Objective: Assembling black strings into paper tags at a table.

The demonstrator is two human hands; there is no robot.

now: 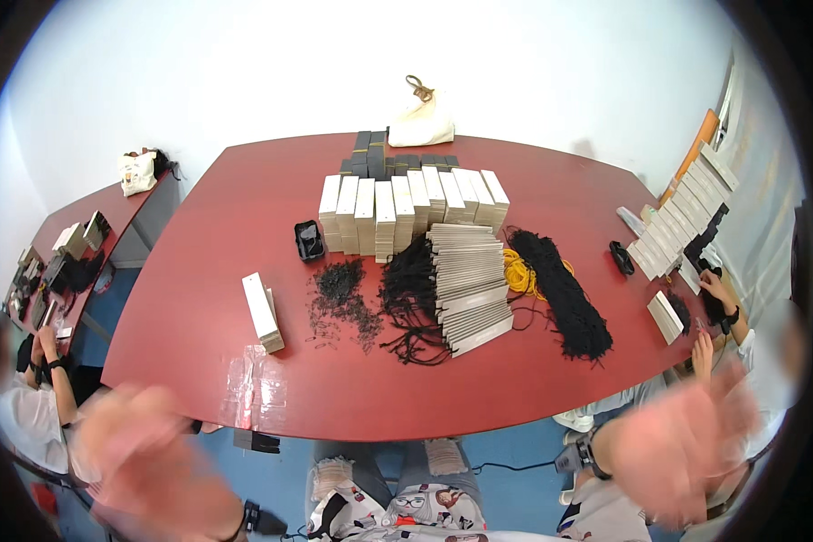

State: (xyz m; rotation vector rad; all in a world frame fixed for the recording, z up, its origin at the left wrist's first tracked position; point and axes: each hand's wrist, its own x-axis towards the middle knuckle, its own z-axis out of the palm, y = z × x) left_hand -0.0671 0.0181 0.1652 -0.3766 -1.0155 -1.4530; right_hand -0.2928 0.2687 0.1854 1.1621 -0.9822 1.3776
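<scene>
Both hands are raised close to the camera, off the table and smeared by motion. My left hand [149, 456] is at the lower left, beyond the table's near edge. At the lower right, my right hand [682, 443] overlaps the view of a co-worker. Nothing shows in either hand; the fingers are too blurred to read. Nearest my left hand on the table is a small stack of pale strips [262, 312]. In the middle lies a fanned row of pale strips [470, 289] with black cords [411, 298] trailing left. Small black loops or clips [341, 289] are scattered beside them.
Bundled black cords [560, 294] and a yellow cord coil [519, 274] lie right of the row on the red table [181, 271]. Behind stand white stacks [411, 208], dark stacks [368, 155], a black tray [309, 241] and a cloth bag [423, 122]. Co-workers sit at both sides.
</scene>
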